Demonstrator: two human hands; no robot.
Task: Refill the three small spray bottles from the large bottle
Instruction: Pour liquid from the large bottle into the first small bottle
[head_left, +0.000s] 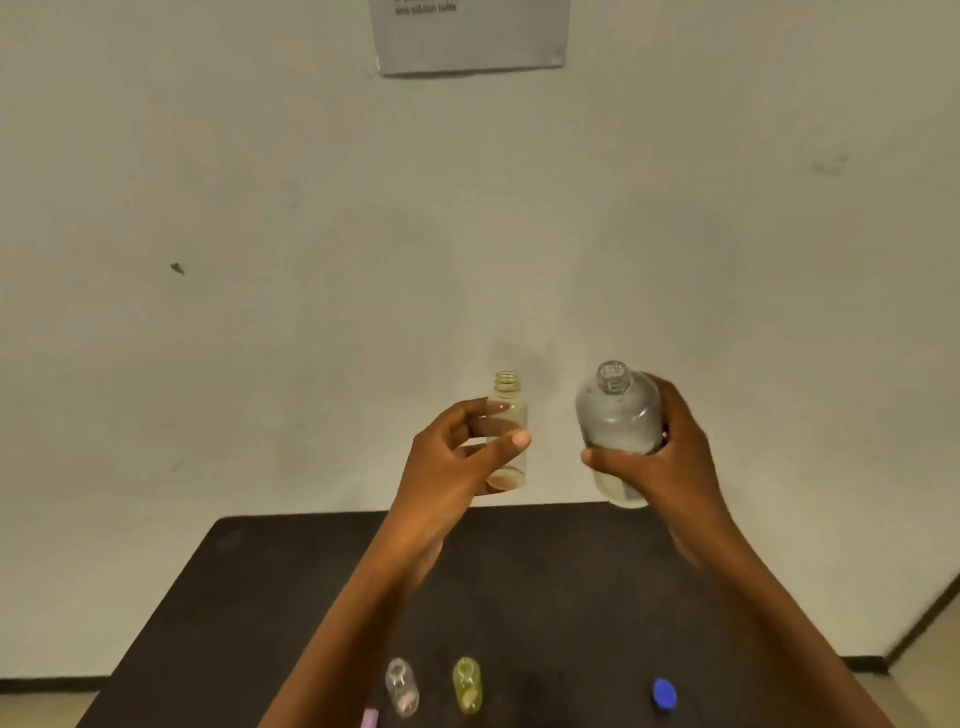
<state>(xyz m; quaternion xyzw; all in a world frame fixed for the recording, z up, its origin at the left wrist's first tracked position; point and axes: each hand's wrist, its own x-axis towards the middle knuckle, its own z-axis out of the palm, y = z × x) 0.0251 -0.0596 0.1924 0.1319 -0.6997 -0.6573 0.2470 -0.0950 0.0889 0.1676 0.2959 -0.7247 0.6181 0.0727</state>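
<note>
My left hand (462, 457) grips a small clear bottle (509, 410) with an open threaded neck, held upright above the far edge of the table. A little amber liquid sits in its bottom. My right hand (660, 457) grips the large clear bottle (618, 415), uncapped and nearly upright, just right of the small one; the two bottles are apart. On the near part of the dark table (545, 597) stand two more small open bottles, one clear-pinkish (401, 686) and one yellow-green (467, 683).
A blue cap (664, 693) lies on the table at the near right. A pink piece (370, 718) shows at the bottom edge beside my left forearm. A pale wall with a paper notice (470, 36) rises behind the table.
</note>
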